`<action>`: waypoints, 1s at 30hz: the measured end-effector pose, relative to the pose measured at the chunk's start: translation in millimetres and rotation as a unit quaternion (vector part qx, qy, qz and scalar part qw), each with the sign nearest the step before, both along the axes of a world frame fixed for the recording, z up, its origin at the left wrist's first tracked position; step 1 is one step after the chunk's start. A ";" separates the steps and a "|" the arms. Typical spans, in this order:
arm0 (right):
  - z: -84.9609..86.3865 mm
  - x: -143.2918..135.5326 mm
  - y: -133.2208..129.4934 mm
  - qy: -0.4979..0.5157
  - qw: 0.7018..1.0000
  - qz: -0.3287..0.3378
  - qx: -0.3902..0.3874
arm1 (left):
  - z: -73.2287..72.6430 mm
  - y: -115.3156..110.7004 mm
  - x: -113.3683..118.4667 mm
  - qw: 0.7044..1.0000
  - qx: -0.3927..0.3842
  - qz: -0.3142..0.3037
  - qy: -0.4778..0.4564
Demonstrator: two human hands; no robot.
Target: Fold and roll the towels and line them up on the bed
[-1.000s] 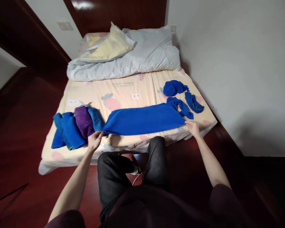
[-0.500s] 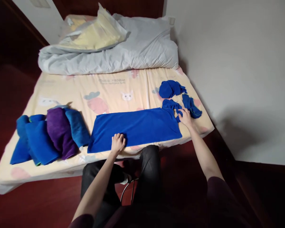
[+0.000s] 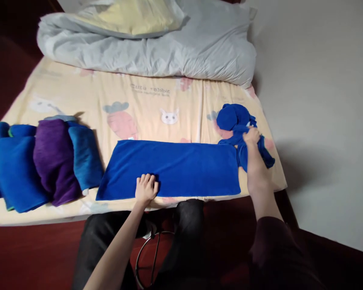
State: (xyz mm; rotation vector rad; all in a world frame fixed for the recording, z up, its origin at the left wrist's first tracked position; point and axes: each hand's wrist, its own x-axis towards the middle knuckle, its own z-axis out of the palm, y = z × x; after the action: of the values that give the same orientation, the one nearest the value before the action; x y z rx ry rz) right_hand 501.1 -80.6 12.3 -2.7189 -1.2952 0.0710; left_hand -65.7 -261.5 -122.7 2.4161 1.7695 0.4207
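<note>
A flat blue towel (image 3: 181,167) lies stretched along the front edge of the bed. My left hand (image 3: 147,188) presses down on its near edge, fingers a little bent and slightly apart on the cloth. At the right, my right hand (image 3: 252,135) is closed on a crumpled blue towel (image 3: 241,139), which hangs loosely beneath it beside the flat towel's end. A bunched blue towel (image 3: 230,117) sits just behind that one. Another dark blue cloth (image 3: 268,155) is partly hidden by my right hand and wrist.
Folded blue towels (image 3: 21,173) and a folded purple towel (image 3: 56,161) lie at the left. A rolled white quilt (image 3: 139,54) and a yellow piece of bedding (image 3: 139,18) cover the back of the patterned bed sheet (image 3: 151,108). A wall (image 3: 320,100) stands at the right.
My right hand has closed on the crumpled blue towel and shifted it slightly up and away. My left hand stays on the flat towel. The view has tilted down and moved closer.
</note>
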 end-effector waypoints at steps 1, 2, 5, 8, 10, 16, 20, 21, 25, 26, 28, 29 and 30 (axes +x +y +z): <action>6.3 12.0 -1.4 -0.020 0.999 -0.012 0.046 | 0.2 -0.1 0.1 1.000 0.000 0.001 0.004; 11.5 20.6 -4.2 -0.038 0.996 -0.015 0.081 | 0.3 -0.1 0.2 1.000 0.000 0.002 0.008; 11.6 16.4 -19.1 -0.064 0.990 0.048 0.115 | 1.3 -0.4 0.5 1.000 0.003 -0.001 0.019; -13.8 -22.8 -39.1 -0.040 0.982 0.182 0.029 | 3.2 -0.4 1.3 1.000 -0.001 -0.004 0.022; -35.8 -46.9 -50.4 0.009 0.970 0.233 -0.069 | 4.4 -0.1 1.8 1.000 -0.010 -0.002 0.014; -65.2 -13.2 -63.2 0.077 0.970 0.223 -0.064 | 3.0 0.7 1.5 1.000 -0.016 -0.001 -0.006; -58.1 43.9 -79.4 0.049 0.974 0.214 -0.058 | 0.6 1.0 1.3 1.000 0.009 -0.005 0.024; -56.0 50.3 -84.0 0.033 0.978 0.191 -0.073 | 0.3 1.1 1.3 1.000 0.011 -0.006 0.028; -52.8 29.1 -89.3 -0.044 0.979 0.165 -0.109 | 0.3 1.6 1.6 0.999 0.010 -0.007 0.031; -53.3 15.3 -86.5 -0.056 0.979 0.170 -0.096 | 0.7 1.6 1.8 0.999 0.008 -0.006 0.030; -54.9 -13.2 -77.5 -0.044 0.983 0.162 -0.070 | 2.2 1.4 2.6 1.000 0.003 -0.003 0.029; -55.6 -25.0 -72.2 -0.022 0.986 0.149 -0.068 | 3.1 1.2 3.0 1.000 -0.001 -0.002 0.028; -56.1 -33.6 -66.9 0.005 0.989 0.129 -0.075 | 4.0 1.1 3.5 1.000 -0.004 0.000 0.025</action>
State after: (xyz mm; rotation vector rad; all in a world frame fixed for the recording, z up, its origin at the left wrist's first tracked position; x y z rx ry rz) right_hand 467.5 -147.4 -43.9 -2.6456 -1.6961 0.2157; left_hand -62.2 -260.4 -118.6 2.4428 1.7876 0.3546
